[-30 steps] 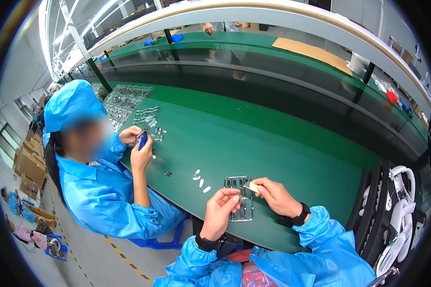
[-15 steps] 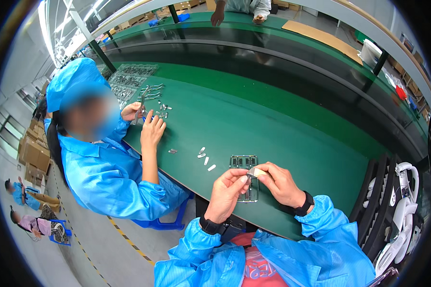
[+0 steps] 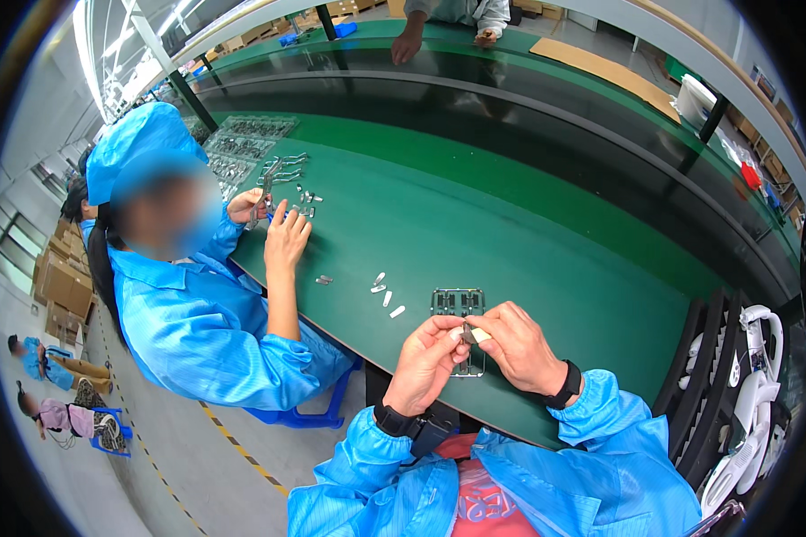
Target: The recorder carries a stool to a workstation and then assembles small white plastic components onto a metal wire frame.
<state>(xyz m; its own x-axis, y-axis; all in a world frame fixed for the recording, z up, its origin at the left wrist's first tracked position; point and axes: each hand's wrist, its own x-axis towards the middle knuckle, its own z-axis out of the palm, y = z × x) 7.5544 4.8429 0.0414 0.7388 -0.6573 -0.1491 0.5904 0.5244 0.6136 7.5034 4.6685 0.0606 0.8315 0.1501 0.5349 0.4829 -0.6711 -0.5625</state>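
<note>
My left hand (image 3: 424,360) is closed in a pinch, with a small dark grey part (image 3: 469,335) at its fingertips. Against that part my right hand (image 3: 521,347) grips a small pale-yellow piece (image 3: 481,336); the fingers hide most of both. Under my hands lies a rectangular frame (image 3: 458,294) with dark parts in it, resting on the green table (image 3: 546,268). Several small, shiny, oblong pieces (image 3: 397,311) lie loose to the left of my hands.
At my left a co-worker (image 3: 215,295) in blue handles small metal parts (image 3: 304,197). Clear trays (image 3: 251,130) of parts stand beyond. A black rack (image 3: 698,376) with white curved parts (image 3: 750,412) borders the right. A dark conveyor belt (image 3: 510,116) runs across the back.
My right fingers have turned and drawn in over the pale-yellow piece, so less of it shows. My left hand stays almost in place.
</note>
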